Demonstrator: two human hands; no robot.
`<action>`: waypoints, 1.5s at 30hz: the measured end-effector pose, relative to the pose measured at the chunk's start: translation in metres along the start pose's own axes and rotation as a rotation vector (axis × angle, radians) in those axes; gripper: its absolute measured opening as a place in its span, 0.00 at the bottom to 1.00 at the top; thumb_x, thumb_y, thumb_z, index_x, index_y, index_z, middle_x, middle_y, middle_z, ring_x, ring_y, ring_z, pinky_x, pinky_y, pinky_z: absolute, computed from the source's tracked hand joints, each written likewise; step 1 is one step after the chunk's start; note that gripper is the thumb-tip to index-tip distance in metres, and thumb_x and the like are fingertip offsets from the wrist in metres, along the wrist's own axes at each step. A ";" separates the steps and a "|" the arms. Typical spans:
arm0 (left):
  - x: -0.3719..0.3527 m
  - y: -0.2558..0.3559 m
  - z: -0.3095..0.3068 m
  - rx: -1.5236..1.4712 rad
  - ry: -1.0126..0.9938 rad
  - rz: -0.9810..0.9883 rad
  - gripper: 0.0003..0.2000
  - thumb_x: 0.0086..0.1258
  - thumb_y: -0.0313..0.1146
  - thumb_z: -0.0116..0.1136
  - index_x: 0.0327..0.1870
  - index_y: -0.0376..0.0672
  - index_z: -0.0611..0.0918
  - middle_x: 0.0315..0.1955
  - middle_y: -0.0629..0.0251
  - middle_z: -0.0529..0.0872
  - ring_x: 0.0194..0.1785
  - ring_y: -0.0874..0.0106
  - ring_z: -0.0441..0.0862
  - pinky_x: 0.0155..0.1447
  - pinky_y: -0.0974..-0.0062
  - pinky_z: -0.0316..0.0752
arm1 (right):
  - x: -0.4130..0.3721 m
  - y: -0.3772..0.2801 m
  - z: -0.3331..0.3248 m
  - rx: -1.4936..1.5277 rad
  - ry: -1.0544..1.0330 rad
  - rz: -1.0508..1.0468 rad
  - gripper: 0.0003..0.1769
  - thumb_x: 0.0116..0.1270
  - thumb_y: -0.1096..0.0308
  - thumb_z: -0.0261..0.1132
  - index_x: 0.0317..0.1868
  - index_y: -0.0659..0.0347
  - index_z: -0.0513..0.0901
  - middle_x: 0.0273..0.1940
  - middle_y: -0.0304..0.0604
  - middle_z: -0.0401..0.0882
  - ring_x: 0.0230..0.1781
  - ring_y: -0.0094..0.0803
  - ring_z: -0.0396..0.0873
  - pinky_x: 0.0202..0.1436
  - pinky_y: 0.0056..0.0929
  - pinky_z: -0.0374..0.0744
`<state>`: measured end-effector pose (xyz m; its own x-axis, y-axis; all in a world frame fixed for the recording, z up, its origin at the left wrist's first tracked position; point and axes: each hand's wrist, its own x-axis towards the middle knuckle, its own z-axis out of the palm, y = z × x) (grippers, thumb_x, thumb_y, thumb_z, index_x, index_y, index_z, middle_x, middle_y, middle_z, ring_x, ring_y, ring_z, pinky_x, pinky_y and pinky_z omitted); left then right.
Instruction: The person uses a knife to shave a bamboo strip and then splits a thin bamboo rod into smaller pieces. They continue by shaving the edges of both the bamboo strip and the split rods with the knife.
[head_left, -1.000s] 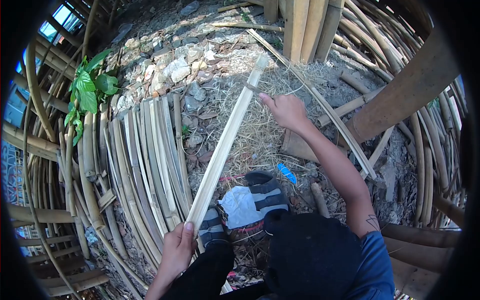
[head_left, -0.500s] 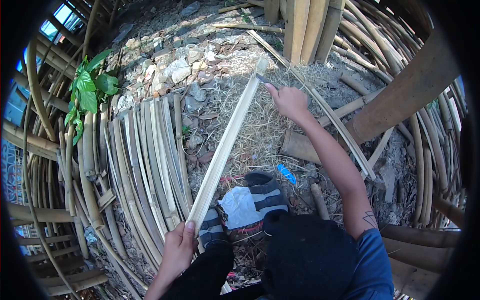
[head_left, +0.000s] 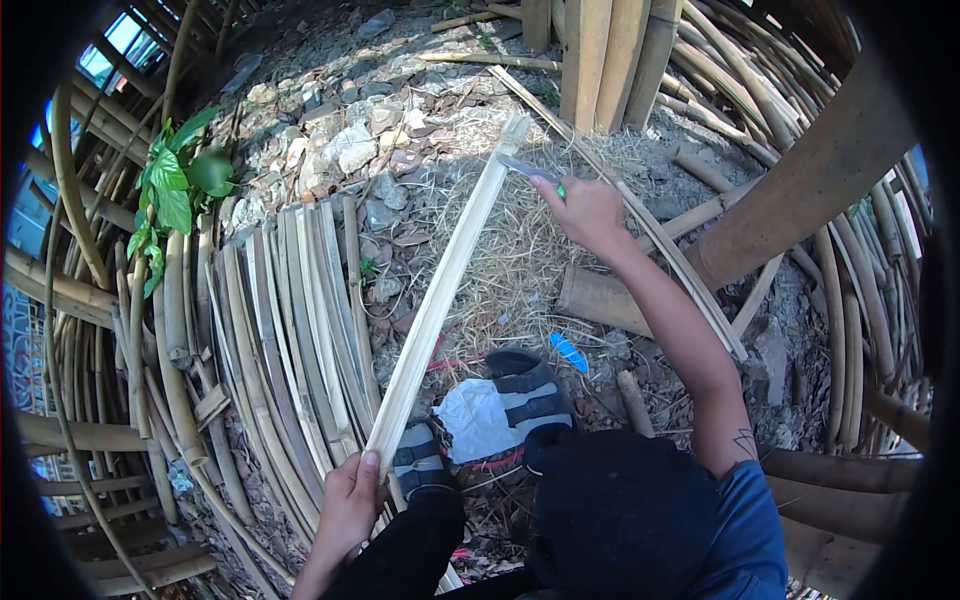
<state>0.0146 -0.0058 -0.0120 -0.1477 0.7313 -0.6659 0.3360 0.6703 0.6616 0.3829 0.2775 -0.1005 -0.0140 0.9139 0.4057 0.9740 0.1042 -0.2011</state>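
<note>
A long pale bamboo strip runs diagonally from the lower middle up to the shavings. Around its lower end my left hand is closed, thumb on top. My right hand is closed on a knife, whose handle shows a bit of green. The blade lies at the strip's upper end, touching or very near it. Thin shavings cover the ground under and beside the strip.
Split bamboo pieces lie in a row at the left, near a leafy plant. A thick bamboo pole slants at the right. A blue object and whitish sheet lie by the sandals.
The knife blade shows more and lies at a different angle across the strip. My right hand has shifted slightly down, and the strip's lower end slightly left with my left hand.
</note>
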 end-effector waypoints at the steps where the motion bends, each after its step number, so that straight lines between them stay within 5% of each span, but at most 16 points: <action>1: 0.000 0.000 0.000 0.000 0.000 0.002 0.20 0.86 0.44 0.45 0.35 0.36 0.76 0.18 0.73 0.70 0.19 0.81 0.68 0.24 0.77 0.64 | -0.007 -0.008 -0.001 0.092 -0.085 0.004 0.39 0.75 0.35 0.53 0.25 0.64 0.85 0.19 0.56 0.80 0.21 0.53 0.83 0.29 0.51 0.80; 4: 0.001 0.000 -0.001 0.014 -0.013 0.007 0.20 0.86 0.44 0.45 0.35 0.37 0.77 0.18 0.73 0.71 0.19 0.82 0.69 0.23 0.78 0.64 | -0.031 -0.032 0.000 0.218 -0.277 -0.133 0.36 0.76 0.38 0.54 0.25 0.64 0.83 0.21 0.58 0.81 0.22 0.55 0.82 0.30 0.52 0.79; 11: 0.005 -0.006 -0.007 -0.036 -0.042 -0.017 0.20 0.86 0.45 0.43 0.38 0.38 0.77 0.15 0.73 0.71 0.16 0.82 0.67 0.20 0.80 0.60 | -0.089 -0.080 -0.007 0.535 -0.318 -0.389 0.32 0.76 0.44 0.57 0.28 0.67 0.81 0.21 0.60 0.80 0.22 0.57 0.82 0.30 0.54 0.78; 17: 0.010 -0.010 -0.008 -0.100 -0.114 -0.006 0.21 0.86 0.48 0.42 0.38 0.40 0.77 0.14 0.72 0.71 0.12 0.82 0.64 0.17 0.80 0.57 | -0.102 -0.096 -0.006 0.883 -0.607 -0.208 0.30 0.77 0.45 0.58 0.30 0.66 0.81 0.20 0.46 0.77 0.20 0.38 0.77 0.30 0.38 0.77; 19: 0.014 -0.015 -0.008 -0.101 -0.167 0.013 0.21 0.86 0.49 0.42 0.37 0.41 0.77 0.13 0.72 0.71 0.11 0.82 0.62 0.16 0.81 0.55 | -0.112 -0.108 -0.013 1.360 -0.695 -0.006 0.26 0.81 0.49 0.55 0.37 0.65 0.82 0.23 0.36 0.77 0.22 0.24 0.72 0.29 0.29 0.72; 20: 0.014 -0.015 -0.008 -0.104 -0.163 0.006 0.21 0.86 0.49 0.42 0.37 0.41 0.77 0.13 0.72 0.71 0.11 0.82 0.62 0.16 0.81 0.55 | -0.116 -0.112 -0.018 1.364 -0.703 -0.006 0.26 0.81 0.49 0.55 0.37 0.65 0.82 0.23 0.36 0.77 0.22 0.24 0.72 0.29 0.29 0.72; 22: 0.015 -0.013 -0.006 -0.087 -0.142 0.018 0.22 0.86 0.50 0.41 0.37 0.41 0.77 0.13 0.72 0.71 0.11 0.81 0.63 0.16 0.81 0.55 | -0.124 -0.116 -0.028 1.568 -1.152 0.111 0.23 0.84 0.52 0.51 0.42 0.63 0.81 0.25 0.31 0.74 0.23 0.17 0.67 0.28 0.23 0.67; 23: 0.016 -0.012 -0.006 -0.089 -0.142 0.016 0.22 0.86 0.50 0.41 0.37 0.41 0.77 0.13 0.72 0.71 0.11 0.81 0.63 0.16 0.81 0.55 | -0.134 -0.123 -0.023 1.714 -1.189 0.049 0.23 0.84 0.51 0.50 0.42 0.61 0.80 0.22 0.29 0.67 0.21 0.17 0.62 0.27 0.23 0.64; 30: 0.014 -0.005 -0.009 -0.122 -0.177 -0.012 0.23 0.87 0.48 0.40 0.38 0.37 0.79 0.14 0.71 0.72 0.13 0.81 0.67 0.19 0.80 0.61 | -0.152 -0.140 -0.025 1.567 -1.376 -0.014 0.23 0.83 0.49 0.52 0.39 0.60 0.79 0.21 0.28 0.63 0.20 0.17 0.60 0.25 0.23 0.62; 36: 0.029 -0.014 -0.009 -0.075 -0.095 0.152 0.24 0.86 0.49 0.42 0.39 0.37 0.82 0.19 0.69 0.79 0.22 0.79 0.76 0.29 0.79 0.71 | -0.162 -0.153 -0.026 1.387 -1.255 -0.122 0.24 0.80 0.48 0.58 0.39 0.64 0.78 0.22 0.36 0.74 0.22 0.24 0.72 0.28 0.30 0.72; 38: 0.032 -0.004 -0.005 -0.078 -0.017 0.109 0.23 0.85 0.48 0.45 0.39 0.36 0.82 0.19 0.69 0.79 0.21 0.79 0.76 0.27 0.79 0.70 | -0.167 -0.157 -0.028 1.100 -0.894 -0.308 0.23 0.78 0.49 0.60 0.37 0.64 0.77 0.23 0.45 0.77 0.22 0.37 0.77 0.29 0.37 0.74; 39: 0.032 0.000 -0.003 -0.086 -0.020 0.114 0.23 0.85 0.48 0.45 0.39 0.36 0.82 0.19 0.69 0.79 0.21 0.79 0.76 0.27 0.79 0.70 | -0.177 -0.164 -0.020 1.022 -0.519 -0.410 0.23 0.76 0.51 0.61 0.33 0.65 0.76 0.23 0.51 0.78 0.23 0.49 0.79 0.29 0.44 0.75; 42: 0.033 0.010 0.001 -0.011 0.111 0.146 0.21 0.83 0.47 0.49 0.39 0.35 0.81 0.19 0.68 0.79 0.19 0.78 0.74 0.26 0.77 0.69 | -0.175 -0.171 -0.013 0.876 -0.258 -0.412 0.23 0.75 0.51 0.61 0.31 0.63 0.75 0.22 0.50 0.78 0.22 0.51 0.81 0.27 0.46 0.76; 45: 0.036 0.015 0.005 0.086 0.168 0.297 0.19 0.81 0.45 0.55 0.40 0.32 0.81 0.18 0.65 0.80 0.20 0.77 0.74 0.26 0.74 0.69 | -0.172 -0.179 -0.008 0.893 -0.263 -0.516 0.17 0.73 0.58 0.64 0.32 0.63 0.76 0.22 0.48 0.77 0.21 0.47 0.80 0.26 0.42 0.77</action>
<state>0.0193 0.0303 -0.0277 -0.1798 0.9083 -0.3778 0.4631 0.4170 0.7821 0.2131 0.0982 -0.1272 -0.5298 0.7220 0.4449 0.3188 0.6557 -0.6845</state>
